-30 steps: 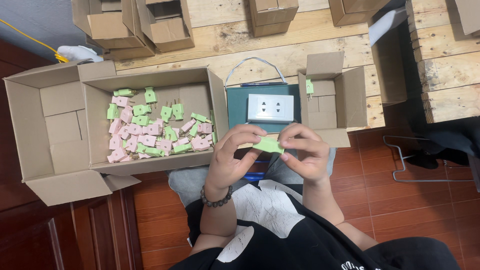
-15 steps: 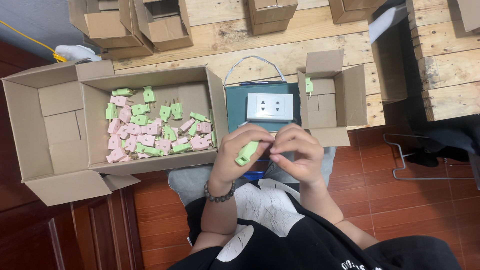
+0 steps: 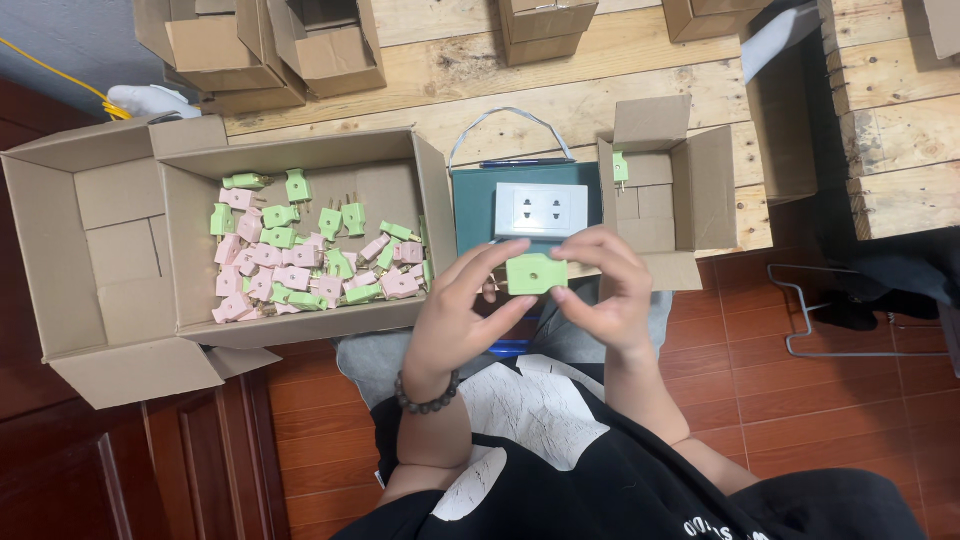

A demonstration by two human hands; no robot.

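**Green plug held up over the socket plate**

So the person is sitting on the floor with both hands up in the middle of the frame, and a green plug [image 3: 536, 273] is pinched between them. The left hand [image 3: 455, 315] has thumb and fingers closed on the plug's left edge, the right hand [image 3: 605, 295] is closed on its right edge, so both grips are narrow and holding the same piece. Flat face with a little hole points up at the camera.

Just above the hands sits a grey socket plate [image 3: 541, 209] on a dark green box [image 3: 475, 210]. Left of centre is a big cardboard box [image 3: 300, 150] with a heap of pink and green plugs [image 3: 300, 265] in it. Right of centre there's a small cardboard box [image 3: 690, 190] with a single green plug [image 3: 620, 167] perched on its left wall.

Looks to me like the checking or fitting stage: plug picked out, being turned and lined up. I'd guess the next bit needs the prongs facing down, square to the socket holes. Can't see the prongs from here.
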